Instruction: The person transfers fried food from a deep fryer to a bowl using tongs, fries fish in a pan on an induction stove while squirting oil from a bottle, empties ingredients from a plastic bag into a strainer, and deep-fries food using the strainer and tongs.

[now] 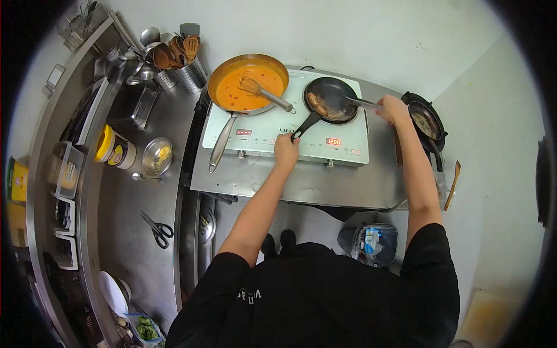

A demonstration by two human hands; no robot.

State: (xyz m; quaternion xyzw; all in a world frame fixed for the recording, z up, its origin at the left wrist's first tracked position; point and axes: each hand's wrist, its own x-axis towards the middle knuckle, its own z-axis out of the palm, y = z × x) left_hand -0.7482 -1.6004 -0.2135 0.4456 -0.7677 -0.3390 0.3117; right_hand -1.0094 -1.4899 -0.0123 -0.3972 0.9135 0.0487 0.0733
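My left hand point(286, 151) is wrapped round the handle of a small black frying pan point(332, 87), which sits on the right side of a white double induction cooktop point(278, 136). Browned pieces of food point(317, 104) lie toward the pan's left side. From the right, my right hand point(392, 110) grips what look like metal tongs point(362, 104), their tips over the pan. A larger steel pan point(279, 61) of orange sauce stands on the cooktop's left side. A whisk point(264, 93) rests in that sauce, its handle over the rim.
Another dark pan point(426, 123) stands at the right, near a wooden utensil point(453, 184). On the left counter are a bowl of yellow bits point(157, 156), a yellow-lidded tub point(115, 148), scissors point(158, 230) and utensil holders point(192, 75). A lined bin point(380, 246) stands below.
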